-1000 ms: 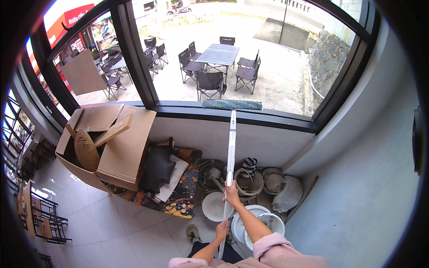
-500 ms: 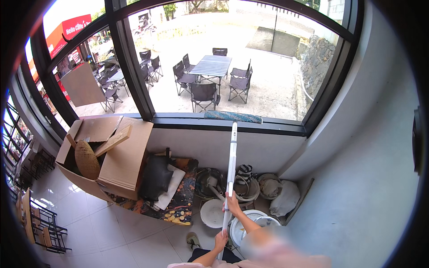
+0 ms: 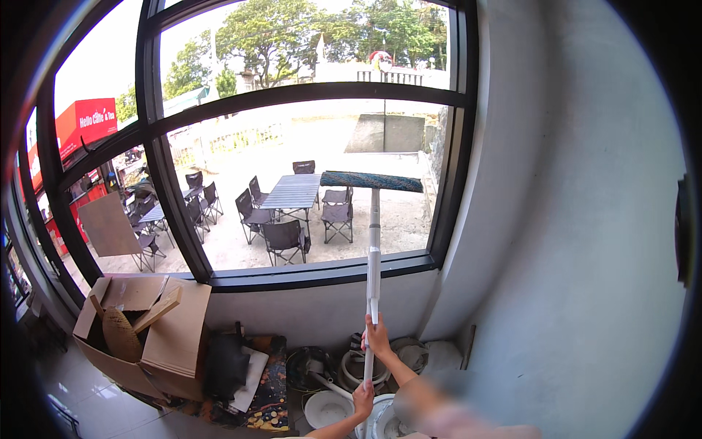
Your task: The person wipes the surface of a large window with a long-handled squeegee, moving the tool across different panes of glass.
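Note:
Both fists are wrapped around the long white and grey pole of a window washer. My right hand grips higher up, and my left hand closes round the shaft lower down. At the top of the pole a wide head with a dark blue fuzzy sleeve lies nearly level in front of the window pane. Whether the sleeve touches the glass, I cannot tell. The pole stands almost upright, crossing the black window sill.
An open cardboard box with a woven piece and wood sits left, beside a black bag on a patterned surface. Buckets crowd below the window. A pale wall rises right. Outside stand a slatted table and folding chairs.
The washer head has risen from the sill to partway up the pane, both hands still on the pole. My view has tilted up, showing trees and the upper pane.

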`<action>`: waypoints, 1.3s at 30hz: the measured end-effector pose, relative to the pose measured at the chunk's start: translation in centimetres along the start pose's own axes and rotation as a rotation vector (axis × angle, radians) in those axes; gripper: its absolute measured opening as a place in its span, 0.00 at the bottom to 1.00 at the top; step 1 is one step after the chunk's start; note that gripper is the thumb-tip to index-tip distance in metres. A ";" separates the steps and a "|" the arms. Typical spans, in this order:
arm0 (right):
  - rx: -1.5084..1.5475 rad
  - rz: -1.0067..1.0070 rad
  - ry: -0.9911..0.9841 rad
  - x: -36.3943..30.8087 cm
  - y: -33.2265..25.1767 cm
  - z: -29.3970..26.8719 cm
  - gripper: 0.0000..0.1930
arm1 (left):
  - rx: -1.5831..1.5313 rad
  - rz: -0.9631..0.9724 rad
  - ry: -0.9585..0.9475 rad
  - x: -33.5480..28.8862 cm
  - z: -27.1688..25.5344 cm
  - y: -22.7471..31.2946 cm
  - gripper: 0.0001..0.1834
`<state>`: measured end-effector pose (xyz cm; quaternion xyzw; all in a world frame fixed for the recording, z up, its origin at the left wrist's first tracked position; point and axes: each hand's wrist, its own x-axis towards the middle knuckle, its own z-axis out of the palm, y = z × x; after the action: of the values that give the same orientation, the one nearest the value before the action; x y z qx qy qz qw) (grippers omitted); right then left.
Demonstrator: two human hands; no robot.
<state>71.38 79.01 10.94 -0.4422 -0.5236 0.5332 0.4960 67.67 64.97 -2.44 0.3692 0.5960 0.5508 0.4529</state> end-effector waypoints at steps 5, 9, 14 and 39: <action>0.037 -0.087 0.061 5.0 -4.5 -2.6 0.21 | 0.039 0.134 -0.005 4.7 4.2 3.5 0.25; 0.035 -0.176 0.082 8.0 -8.8 -3.7 0.22 | 0.074 0.262 0.033 7.6 6.6 7.9 0.27; 0.003 -0.229 0.095 11.5 -12.1 -3.6 0.25 | 0.085 0.324 0.068 10.6 8.1 11.3 0.30; 0.163 0.054 0.112 9.0 1.7 -2.8 0.20 | 0.301 0.191 0.106 8.1 3.7 1.4 0.27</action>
<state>72.97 88.34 9.46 -0.4433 -0.4378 0.5619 0.5442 68.49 73.88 -2.05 0.4580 0.6571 0.5145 0.3061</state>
